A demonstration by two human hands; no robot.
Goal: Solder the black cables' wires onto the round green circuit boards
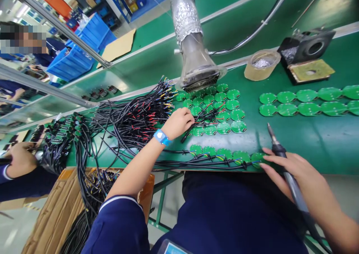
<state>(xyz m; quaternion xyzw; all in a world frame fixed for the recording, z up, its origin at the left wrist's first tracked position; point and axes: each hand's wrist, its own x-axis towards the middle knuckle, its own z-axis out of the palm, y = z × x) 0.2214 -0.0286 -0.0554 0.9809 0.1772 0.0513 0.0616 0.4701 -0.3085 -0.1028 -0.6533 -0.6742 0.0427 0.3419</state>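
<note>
My left hand (179, 124), with a blue wristband, is closed on black wire leads (200, 116) with red ends, which lie across rows of round green circuit boards (223, 128). A soldering iron (293, 186) rests in my right hand (304, 173), its tip pointing up and away over the bench. The fingertips of that hand are by the right end of the front row of boards (224, 153). Black cables (174, 165) with coloured wire ends run along this row. To the left of my left hand lies a big heap of black cables (123, 115).
A fume extractor hose (186, 18) hangs over the boards. At the back right stand a solder-filled cup (260, 65) and an iron stand with sponge (311, 72). More board strips (307, 108) lie right. A co-worker's hand (21, 160) is at far left, near a cardboard box (56, 209).
</note>
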